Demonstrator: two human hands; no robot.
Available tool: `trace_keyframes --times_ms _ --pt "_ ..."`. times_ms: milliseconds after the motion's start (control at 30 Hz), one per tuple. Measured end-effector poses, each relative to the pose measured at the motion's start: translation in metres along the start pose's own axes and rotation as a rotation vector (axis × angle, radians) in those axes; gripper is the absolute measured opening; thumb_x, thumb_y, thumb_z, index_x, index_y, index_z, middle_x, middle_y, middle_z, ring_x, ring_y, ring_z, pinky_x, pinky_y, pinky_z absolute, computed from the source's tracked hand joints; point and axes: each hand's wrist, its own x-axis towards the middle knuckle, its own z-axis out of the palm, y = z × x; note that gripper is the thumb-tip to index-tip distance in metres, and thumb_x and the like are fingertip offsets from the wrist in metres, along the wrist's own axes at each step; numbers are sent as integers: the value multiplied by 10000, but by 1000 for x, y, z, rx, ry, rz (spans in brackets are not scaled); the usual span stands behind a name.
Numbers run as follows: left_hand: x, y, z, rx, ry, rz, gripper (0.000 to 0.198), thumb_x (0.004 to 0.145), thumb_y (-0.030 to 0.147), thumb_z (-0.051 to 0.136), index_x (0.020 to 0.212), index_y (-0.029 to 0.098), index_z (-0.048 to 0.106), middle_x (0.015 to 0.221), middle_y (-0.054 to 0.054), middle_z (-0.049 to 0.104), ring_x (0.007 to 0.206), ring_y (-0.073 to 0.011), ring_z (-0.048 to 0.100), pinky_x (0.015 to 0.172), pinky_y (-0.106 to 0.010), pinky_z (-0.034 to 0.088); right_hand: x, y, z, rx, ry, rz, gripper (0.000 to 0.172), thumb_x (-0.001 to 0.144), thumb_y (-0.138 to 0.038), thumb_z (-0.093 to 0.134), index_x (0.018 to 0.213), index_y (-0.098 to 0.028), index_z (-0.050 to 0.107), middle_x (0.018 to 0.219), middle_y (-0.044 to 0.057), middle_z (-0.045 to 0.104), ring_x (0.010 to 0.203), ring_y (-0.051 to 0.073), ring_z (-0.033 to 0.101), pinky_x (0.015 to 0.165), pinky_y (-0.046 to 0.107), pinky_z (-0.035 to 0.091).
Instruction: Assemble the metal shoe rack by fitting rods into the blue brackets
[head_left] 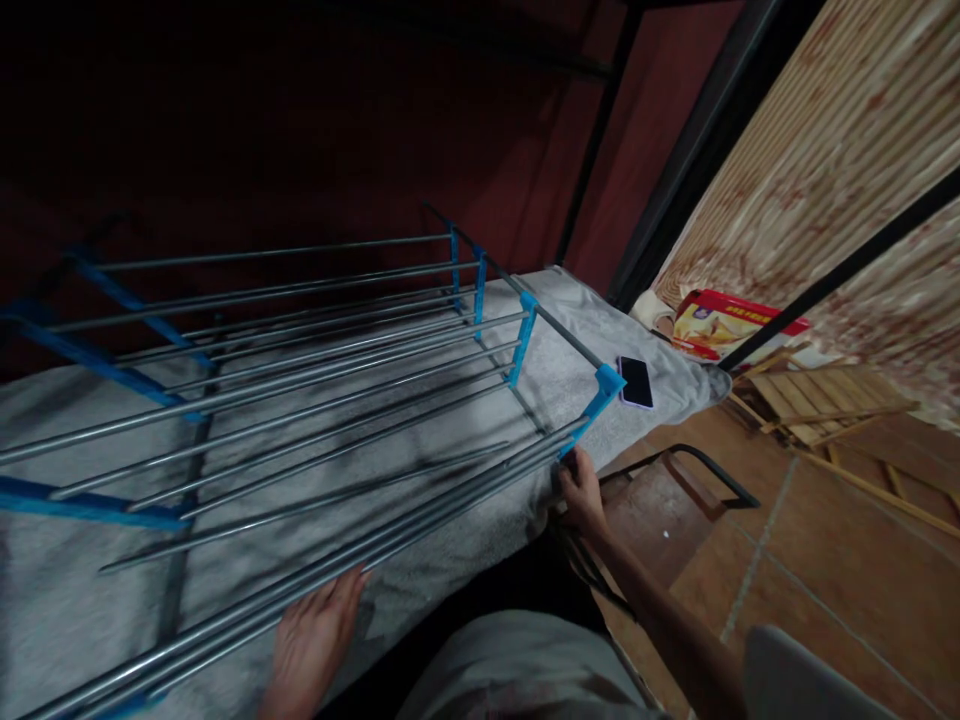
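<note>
Two bare hands are at the near side of a long rack of grey metal tubes and bright blue plastic brackets (330, 367), which rests on a grey plush blanket (574, 295).

Right hand (581, 490): nearly closed, thumb and fingers pinching the lower end of the near blue plastic corner bracket (596, 405). Left hand (319, 635): fingers extended, fingertips against the near bundle of parallel grey metal tubes (450, 506). The thumb is hidden; whether that hand grips or merely steadies cannot be told.

Hazards, in the inspector's judgement:

1. One slim grey metal rod (300, 507) lies at a slant, its right end apparently free of any bracket. A jolt to the rack could roll it out of line.

2. Uneven pressure between the hands could twist the corner bracket and spring tube ends from it; the seating of those ends is partly hidden by the right hand.

3. Soft, creased bedding offers poor footing. Pushing down at one end could tip or skew the rack.

4. A dark-screened phone in a pale purple case (636, 383) lies just beside the corner bracket. A sideways slip of the rack could knock it towards the brown tiled floor (810, 540).
</note>
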Motion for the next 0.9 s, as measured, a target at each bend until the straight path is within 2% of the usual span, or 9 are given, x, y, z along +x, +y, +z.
trace_keyframes --times_ms 100,200,367,600,733,900 --pt "0 9 -5 -13 -47 -75 358 987 299 367 1059 187 700 904 -65 760 770 -232 712 720 -357 518 2 2 -1 -13 -20 7 420 822 -318 451 1205 -176 546 1113 95 586 1043 242 546 969 436 442" --pt "1 25 -15 -37 -136 -142 331 990 261 376 1103 197 681 982 -78 749 868 -234 700 798 -363 503 1 3 -9 -23 -72 8 380 806 -366 480 1129 -183 559 1044 79 569 992 246 523 946 448 427" --pt "8 38 -24 -55 -234 -85 291 997 213 423 1232 204 594 1099 -81 707 1028 -223 650 903 -353 462 6 10 -16 -24 -153 1 317 776 -417 522 997 -191 552 923 47 547 890 243 516 873 447 423" --pt "15 40 -26 -76 -290 -43 293 1011 256 413 1264 221 556 1115 -66 684 1038 -198 637 905 -314 440 6 18 -20 -94 -135 99 358 754 -450 559 1004 -195 573 900 53 598 810 246 559 797 423 432" --pt "17 40 -28 -63 -327 -29 324 982 185 437 1287 221 542 1120 -76 675 1040 -205 632 902 -318 446 8 22 -21 -158 -123 113 330 735 -453 571 951 -203 566 852 32 578 767 235 547 757 405 428" --pt "21 41 -34 -48 -328 18 346 943 102 447 1260 202 543 1143 -79 667 1036 -208 629 906 -322 447 13 26 -19 -130 -119 84 295 718 -446 593 884 -209 538 818 23 551 743 228 518 732 395 418"
